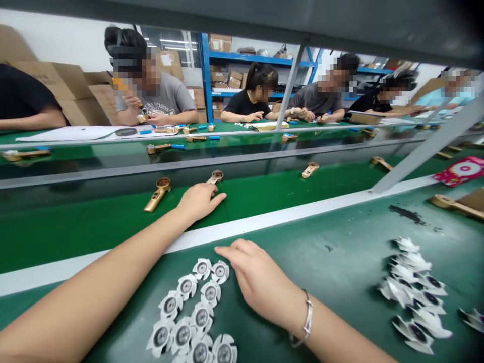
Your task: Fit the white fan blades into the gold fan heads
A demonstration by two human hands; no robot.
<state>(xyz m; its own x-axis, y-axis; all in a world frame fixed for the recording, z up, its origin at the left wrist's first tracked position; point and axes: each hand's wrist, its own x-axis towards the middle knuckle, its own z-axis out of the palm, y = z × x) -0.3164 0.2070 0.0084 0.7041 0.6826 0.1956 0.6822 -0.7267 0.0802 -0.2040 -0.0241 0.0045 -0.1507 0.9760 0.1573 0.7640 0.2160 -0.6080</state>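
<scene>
My left hand point(197, 202) reaches over the green conveyor belt, its thumb spread away from the fingers. The fingertips are at the handle of a gold handheld-fan housing point(217, 176); whether they touch it I cannot tell. A second gold housing point(162, 185) lies on the belt to the left of that hand. My right hand point(260, 277), with a bracelet at its wrist, hovers low over the green worktable, index finger stretched out and nothing visible in it. Right beside it are several white fan impellers point(201, 316), hub side up.
Several more white impellers point(416, 282) are piled on the right. Other gold housings point(310, 170) lie along the belt. A white rail point(264, 222) edges the table, a slanted grey post point(427, 141) rises at right, and a shelf hangs overhead. Co-workers point(159, 96) sit opposite.
</scene>
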